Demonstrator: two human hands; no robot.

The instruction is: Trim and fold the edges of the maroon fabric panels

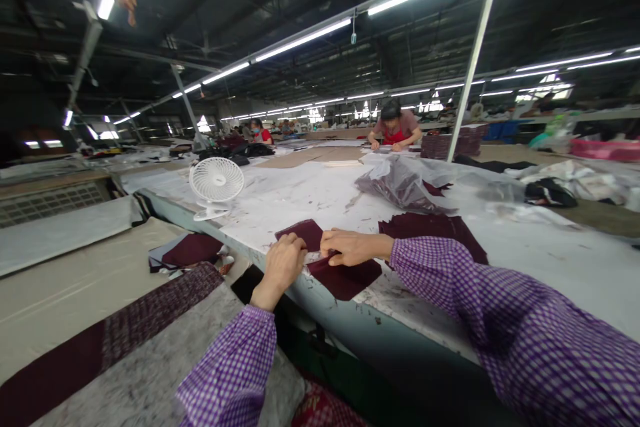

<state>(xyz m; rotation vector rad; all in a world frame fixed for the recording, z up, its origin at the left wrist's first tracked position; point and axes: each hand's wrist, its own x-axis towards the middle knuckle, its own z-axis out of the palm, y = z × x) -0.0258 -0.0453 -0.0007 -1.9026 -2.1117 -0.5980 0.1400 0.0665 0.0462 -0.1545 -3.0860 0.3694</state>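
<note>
Now both my hands are at the near edge of the long white table (310, 197), on the dark maroon fabric pieces (345, 277). My left hand (281, 265) is curled almost to a fist, fingers bent down on the edge of one maroon piece approx. at the table rim; I think it pinches the cloth, but the fingertips are hidden, so I cannot tell for sure. My right hand (353, 247) lies flat-ish across the same piece, fingers pointing to 9 o'clock, thumb and fingers closed together on the fabric top. The 2 hands are just beside each other, nearly touching.

At 2 o'clock from my right hand is a bigger stack of maroon pieces (433, 227), partly behind my checked purple sleeve (500, 320). Further at 1 o'clock lies a crumpled clear plastic bag (400, 183) w/ more dark cloth inside. At 10 o'clock stands a small white fan (216, 183) on the table. At 8 o'clock, lower than the table, another maroon bundle (193, 250) rests on a beige surface. Far at 12 o'clock a person in red apron (395, 130) bends over the table.
</note>
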